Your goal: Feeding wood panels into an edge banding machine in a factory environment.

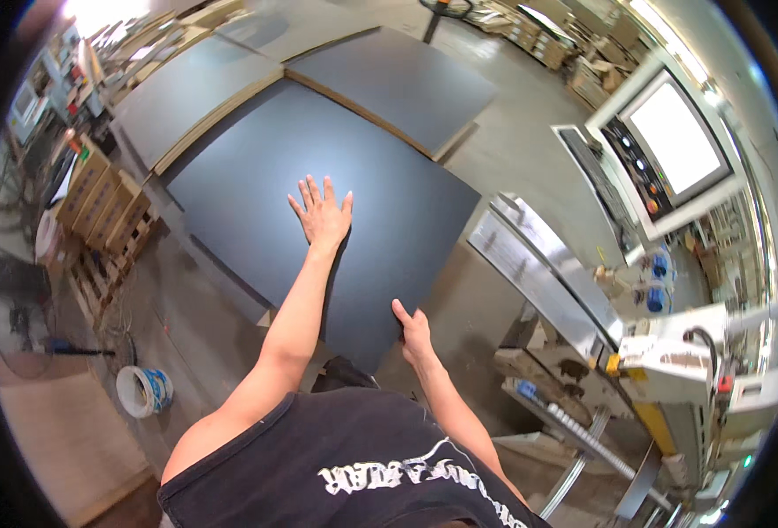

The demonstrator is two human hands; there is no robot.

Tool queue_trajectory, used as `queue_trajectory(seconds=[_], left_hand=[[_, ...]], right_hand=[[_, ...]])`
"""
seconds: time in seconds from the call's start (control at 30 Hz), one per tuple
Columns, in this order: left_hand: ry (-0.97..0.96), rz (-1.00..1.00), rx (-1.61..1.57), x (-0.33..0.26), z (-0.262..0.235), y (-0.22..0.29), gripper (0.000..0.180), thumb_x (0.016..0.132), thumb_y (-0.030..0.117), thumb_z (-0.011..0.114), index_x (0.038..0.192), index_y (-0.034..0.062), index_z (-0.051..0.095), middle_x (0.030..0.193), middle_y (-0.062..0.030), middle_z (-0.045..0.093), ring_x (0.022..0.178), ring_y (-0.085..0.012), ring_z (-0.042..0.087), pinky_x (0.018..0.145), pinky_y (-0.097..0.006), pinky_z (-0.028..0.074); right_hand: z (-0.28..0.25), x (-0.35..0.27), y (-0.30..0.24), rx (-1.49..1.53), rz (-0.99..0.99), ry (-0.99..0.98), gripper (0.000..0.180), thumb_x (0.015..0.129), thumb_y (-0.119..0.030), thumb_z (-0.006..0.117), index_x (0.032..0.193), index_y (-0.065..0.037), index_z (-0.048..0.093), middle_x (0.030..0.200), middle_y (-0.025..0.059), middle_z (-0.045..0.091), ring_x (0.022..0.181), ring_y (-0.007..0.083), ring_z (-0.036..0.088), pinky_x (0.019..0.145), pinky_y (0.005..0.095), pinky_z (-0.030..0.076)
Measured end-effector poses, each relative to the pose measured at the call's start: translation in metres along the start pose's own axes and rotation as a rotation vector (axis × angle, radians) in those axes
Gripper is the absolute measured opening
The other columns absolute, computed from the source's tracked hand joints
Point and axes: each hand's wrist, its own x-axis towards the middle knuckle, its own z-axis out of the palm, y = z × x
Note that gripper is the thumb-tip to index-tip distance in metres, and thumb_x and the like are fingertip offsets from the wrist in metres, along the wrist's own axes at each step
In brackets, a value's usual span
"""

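Observation:
A large dark grey panel with a smooth face lies in front of me, one corner pointing toward my body. My left hand rests flat on its face, fingers spread. At the panel's near right edge, my right hand grips it with the thumb on top; the other fingers are mostly hidden beneath. Further panels of the same dark colour lie in stacks beyond, one at the far left and one at the far right.
To the right stands a machine with metal support beams and a control screen. At left, cardboard boxes sit on a wooden pallet. A white bucket stands on the floor at lower left.

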Motion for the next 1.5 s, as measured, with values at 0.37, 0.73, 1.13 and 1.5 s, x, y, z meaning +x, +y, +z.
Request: queue_trajectory(seconds=[0.37, 0.73, 1.13, 1.5], left_hand=[[-1.69, -0.07, -1.084, -0.274, -0.174, -0.041, 0.05, 0.104, 0.042, 0.053, 0.109, -0.0033, 0.072, 0.101, -0.0149, 0.074, 0.095, -0.0249, 0.072, 0.089, -0.038, 0.055], [-1.128, -0.843, -2.0, -0.352, -0.126, -0.07, 0.033, 0.101, 0.028, 0.057, 0.126, 0.0054, 0.059, 0.128, -0.0091, 0.065, 0.122, -0.0273, 0.057, 0.108, -0.046, 0.042], [-1.728, -0.638, -1.531, -0.327, -0.02, 0.057, 0.029, 0.098, 0.02, 0.063, 0.123, 0.0055, 0.061, 0.123, -0.0066, 0.067, 0.115, -0.0246, 0.062, 0.104, -0.042, 0.045], [-1.947, -0.377, -1.113, -0.251, 0.09, 0.225, 0.015, 0.097, 0.016, 0.066, 0.107, 0.0053, 0.066, 0.102, -0.0061, 0.067, 0.091, -0.0208, 0.063, 0.082, -0.041, 0.052]], right_hand=[[-0.183, -0.104, 0.026, -0.04, -0.239, 0.436, 0.03, 0.098, -0.022, 0.066, 0.11, 0.005, 0.067, 0.097, 0.0088, 0.073, 0.084, 0.0164, 0.068, 0.076, 0.0329, 0.056], [-0.267, -0.275, 0.103, -0.357, -0.246, 1.165, 0.041, 0.097, -0.032, 0.06, 0.089, 0.007, 0.066, 0.075, 0.0174, 0.065, 0.072, 0.0227, 0.06, 0.071, 0.0402, 0.046], [-0.283, -0.357, 0.206, -0.068, -0.183, 1.66, 0.038, 0.099, -0.028, 0.06, 0.087, 0.008, 0.061, 0.075, 0.0067, 0.06, 0.071, 0.0147, 0.048, 0.067, 0.0354, 0.043], [-0.206, -0.284, 0.239, 0.121, -0.234, 1.746, 0.039, 0.098, -0.024, 0.061, 0.118, 0.009, 0.058, 0.108, 0.017, 0.068, 0.097, 0.0234, 0.062, 0.087, 0.0362, 0.049]])
